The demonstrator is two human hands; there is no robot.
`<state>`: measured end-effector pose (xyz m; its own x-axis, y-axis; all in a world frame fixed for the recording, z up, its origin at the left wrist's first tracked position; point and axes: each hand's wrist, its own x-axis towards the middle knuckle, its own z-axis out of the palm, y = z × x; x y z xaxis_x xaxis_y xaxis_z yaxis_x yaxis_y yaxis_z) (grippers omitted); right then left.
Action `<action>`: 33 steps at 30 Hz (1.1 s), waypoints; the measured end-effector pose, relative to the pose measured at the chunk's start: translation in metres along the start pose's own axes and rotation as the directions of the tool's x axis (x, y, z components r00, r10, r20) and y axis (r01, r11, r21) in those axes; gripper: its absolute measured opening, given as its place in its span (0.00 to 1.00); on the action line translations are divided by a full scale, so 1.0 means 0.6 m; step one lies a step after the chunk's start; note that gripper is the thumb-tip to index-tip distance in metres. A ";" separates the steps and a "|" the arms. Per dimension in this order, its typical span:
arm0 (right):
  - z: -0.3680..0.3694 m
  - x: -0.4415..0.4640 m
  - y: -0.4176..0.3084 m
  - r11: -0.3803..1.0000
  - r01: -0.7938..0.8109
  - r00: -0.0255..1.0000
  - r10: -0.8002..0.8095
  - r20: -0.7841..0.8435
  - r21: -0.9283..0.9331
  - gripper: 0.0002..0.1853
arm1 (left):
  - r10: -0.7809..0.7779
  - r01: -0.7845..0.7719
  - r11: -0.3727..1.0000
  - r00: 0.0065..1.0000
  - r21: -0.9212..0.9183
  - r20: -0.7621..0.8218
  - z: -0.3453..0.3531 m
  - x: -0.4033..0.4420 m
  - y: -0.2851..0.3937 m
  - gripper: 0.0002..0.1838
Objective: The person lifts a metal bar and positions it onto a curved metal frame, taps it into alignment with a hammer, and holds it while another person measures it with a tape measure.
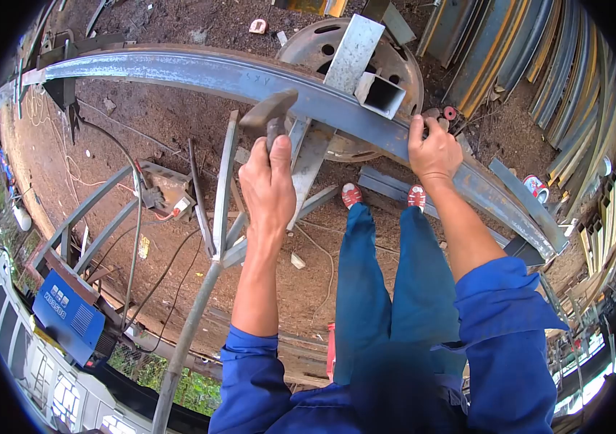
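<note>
So the left hand (268,177) has its fingers wrapped tight around the handle of a hammer (270,110), head up, and from this angle the head lines up with the near edge of a long metal beam (221,81). Can't really tell how high it is above the metal. The right hand (436,148) is over on the right-hand part of the beam, fingers bent over by the far edge with the thumb a bit apart; looks like it's touching, but I can't say if it's properly clamped or just resting there. Just beside those fingers sits an open square tube (364,88) on the beam, with a longer metal bar (355,50) next to it sticking out past the far edge over a wheel rim (301,49). My worry? That right hand has no glove and it's right by the tube, so a swing that drifts or glances off could catch the knuckles. I don't see a clamp on the tube either, so a hard knock or a bump on the beam might shift it, maybe off the near edge, and the red shoes (351,194) are down on that side. There's also a loose cable (134,253) over to the left, which could snag a foot if someone steps that way.
</note>
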<state>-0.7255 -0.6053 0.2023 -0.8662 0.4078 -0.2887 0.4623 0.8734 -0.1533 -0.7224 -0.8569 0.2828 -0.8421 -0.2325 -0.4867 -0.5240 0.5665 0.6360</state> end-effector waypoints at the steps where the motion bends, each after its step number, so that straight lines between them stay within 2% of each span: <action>1: -0.003 -0.002 0.001 1.000 0.001 1.000 0.000 0.022 -0.005 0.25 | 0.039 -0.042 0.996 0.998 -0.077 -0.045 0.000 -0.010 0.004 0.26; 2: -0.004 -0.002 0.000 1.000 0.002 0.999 -0.002 0.040 -0.008 0.25 | 0.040 -0.043 0.996 0.998 -0.073 -0.044 0.008 -0.010 0.004 0.26; 5: -0.005 -0.003 -0.002 1.000 0.004 0.999 -0.004 0.037 -0.008 0.25 | 0.174 -0.196 0.971 0.971 -0.133 -0.163 0.035 -0.003 -0.016 0.27; 6: -0.003 -0.002 -0.005 1.000 0.009 0.999 -0.009 0.033 0.001 0.25 | 0.217 -0.214 0.976 0.965 0.039 -0.147 0.029 0.015 -0.015 0.27; 7: 0.000 -0.002 -0.004 1.000 0.006 1.000 -0.006 0.029 0.006 0.25 | -0.055 0.054 0.998 0.998 -0.022 -0.030 0.018 0.011 -0.013 0.26; 10: -0.004 -0.002 0.001 1.000 0.008 0.999 -0.007 0.052 -0.026 0.25 | 0.043 -0.058 0.988 0.993 -0.141 -0.111 0.010 -0.002 -0.021 0.29; 11: -0.007 -0.001 0.000 0.999 0.017 0.998 -0.015 0.056 -0.034 0.25 | 0.150 -0.174 0.976 0.972 -0.127 -0.182 0.016 0.001 -0.029 0.30; 13: -0.001 -0.002 -0.001 1.000 0.004 0.997 -0.004 0.082 -0.002 0.26 | 0.099 -0.096 0.995 0.985 0.027 -0.141 0.024 0.025 -0.043 0.28; 14: 0.001 0.000 0.001 1.000 -0.013 0.995 0.011 0.094 0.017 0.26 | -0.052 0.050 0.998 0.996 -0.039 -0.073 0.018 0.031 -0.048 0.25; 15: 0.011 -0.002 0.005 0.999 0.039 0.999 -0.039 0.023 0.024 0.24 | 0.117 -0.106 0.984 0.991 0.143 -0.065 -0.001 0.040 -0.042 0.12; 16: 0.006 -0.002 0.002 0.999 0.030 0.998 -0.032 0.047 0.034 0.24 | 0.162 -0.140 0.963 0.983 0.231 -0.083 -0.003 0.050 -0.044 0.14; 17: 0.011 -0.004 0.011 0.996 0.055 0.998 -0.056 0.016 0.074 0.25 | 0.124 -0.085 0.966 0.981 0.244 -0.150 -0.010 0.050 -0.044 0.16; 18: -0.014 -0.005 0.004 0.996 -0.015 0.994 0.005 0.108 0.090 0.26 | 0.059 -0.010 0.978 0.971 0.208 -0.231 -0.012 0.052 -0.043 0.19; 19: -0.015 -0.003 0.006 0.997 -0.016 0.994 0.008 0.110 0.071 0.26 | 0.014 0.032 0.989 0.954 0.147 -0.301 -0.016 0.056 -0.036 0.21; 20: -0.014 -0.003 0.009 0.998 -0.001 0.995 -0.007 0.104 0.070 0.25 | 0.118 -0.125 0.992 0.910 0.009 -0.398 0.004 0.046 0.010 0.25; 21: -0.024 -0.005 0.011 0.996 -0.009 0.993 -0.001 0.119 0.088 0.24 | 0.179 -0.141 0.983 0.882 0.117 -0.436 -0.006 0.086 -0.037 0.23; 23: -0.017 -0.008 0.016 0.991 0.004 0.997 -0.014 0.076 0.131 0.24 | 0.167 -0.129 0.985 0.847 0.110 -0.504 0.001 0.121 -0.031 0.21; 24: -0.013 -0.007 0.015 0.992 -0.004 0.998 -0.004 0.064 0.127 0.24 | 0.226 -0.213 0.973 0.824 0.086 -0.520 -0.004 0.184 -0.089 0.22; 26: -0.013 -0.008 0.016 0.990 -0.007 0.999 0.001 0.044 0.139 0.24 | 0.269 -0.125 0.950 0.793 0.286 -0.546 0.003 0.209 -0.057 0.21; 27: -0.009 -0.009 0.018 0.991 -0.014 0.999 0.009 0.037 0.132 0.24 | 0.303 -0.112 0.935 0.748 0.338 -0.591 0.006 0.230 -0.057 0.22; 29: -0.011 -0.009 0.018 0.989 -0.013 0.997 0.001 0.081 0.146 0.24 | 0.408 -0.180 0.895 0.702 0.409 -0.584 -0.002 0.281 -0.073 0.23; 30: -0.012 -0.009 0.018 0.989 -0.011 0.996 -0.003 0.092 0.145 0.25 | 0.476 -0.148 0.842 0.658 0.519 -0.584 0.001 0.292 -0.060 0.24; 32: -0.011 -0.012 0.017 0.989 -0.013 0.996 0.000 0.088 0.149 0.25 | 0.497 -0.091 0.785 0.683 0.613 -0.535 -0.007 0.359 -0.101 0.24; 33: -0.018 -0.009 0.015 0.988 -0.013 0.997 0.002 0.075 0.152 0.25 | 0.552 -0.081 0.732 0.653 0.676 -0.519 0.002 0.362 -0.093 0.24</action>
<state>-0.7187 -0.5966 0.2123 -0.8488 0.3885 -0.3587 0.4971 0.8173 -0.2914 -0.8757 -0.9380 0.1406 -0.9053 -0.2497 0.3437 -0.2290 0.9683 0.1001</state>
